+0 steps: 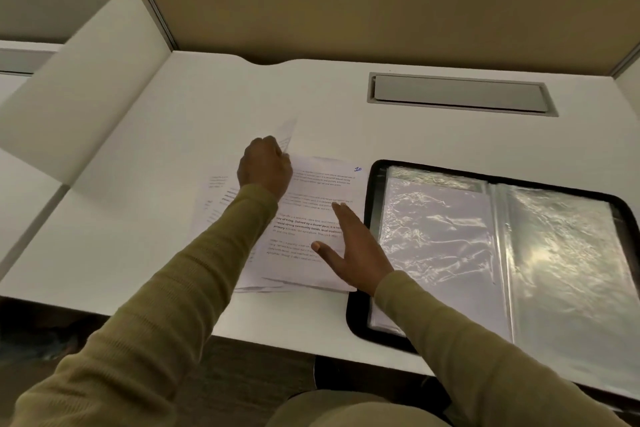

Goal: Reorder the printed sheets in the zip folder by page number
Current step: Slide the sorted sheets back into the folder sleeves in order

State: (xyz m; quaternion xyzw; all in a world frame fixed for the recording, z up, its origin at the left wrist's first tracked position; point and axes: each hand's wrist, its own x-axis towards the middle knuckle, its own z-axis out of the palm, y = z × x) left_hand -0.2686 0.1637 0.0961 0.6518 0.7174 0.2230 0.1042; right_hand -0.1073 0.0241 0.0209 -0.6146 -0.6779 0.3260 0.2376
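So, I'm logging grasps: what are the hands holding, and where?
The left hand pinches one white printed sheet near its far edge; the right hand only presses flat on the stack of printed sheets.

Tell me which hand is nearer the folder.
Right. The right hand lies flat on the sheets beside the folder's left edge; the left hand grips a sheet farther left.

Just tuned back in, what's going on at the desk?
A person is sorting printed sheets stacked on the desk. The left hand grips one sheet, raised off the pile; the right hand lies flat on the stack, whose top page is marked 10. The zip folder lies open alongside, clear sleeves showing.
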